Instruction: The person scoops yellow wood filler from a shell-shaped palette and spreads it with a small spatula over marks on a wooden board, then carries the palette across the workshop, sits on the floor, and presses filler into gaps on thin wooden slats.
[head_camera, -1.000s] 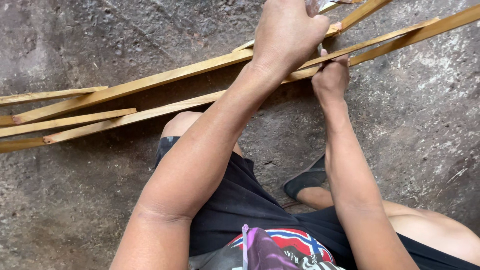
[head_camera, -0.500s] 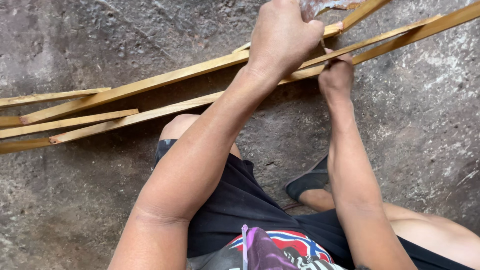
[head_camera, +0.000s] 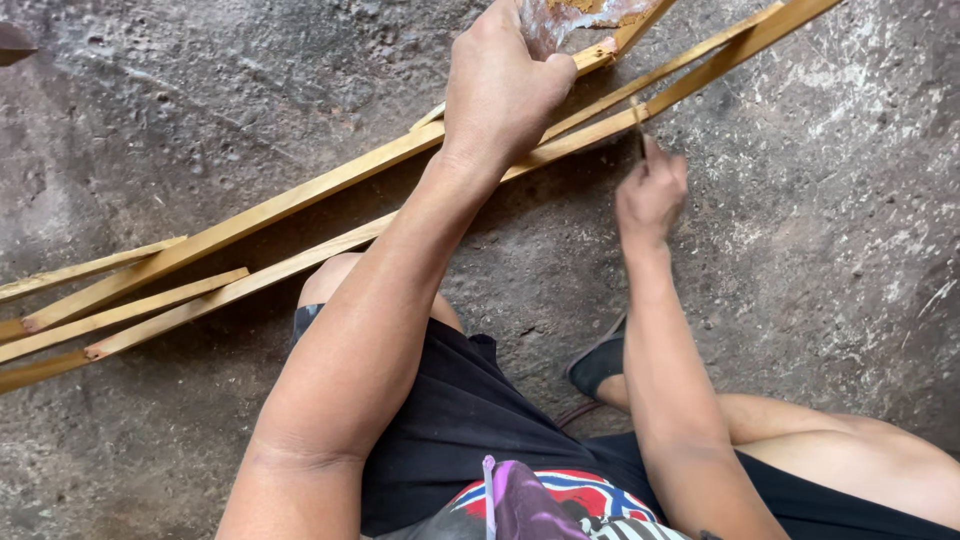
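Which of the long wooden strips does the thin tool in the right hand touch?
The lower long strip: the thin tool in the right hand meets its edge. The upper long strip runs under the left hand, away from the tool.

Wooden slats on concrete floor (fanned leftward), before knees.

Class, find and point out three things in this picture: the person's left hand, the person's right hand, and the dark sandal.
left hand (head_camera: 505, 85), head view, back of the fist.
right hand (head_camera: 650, 195), head view, back of the hand.
dark sandal (head_camera: 597, 362), head view, upper side.
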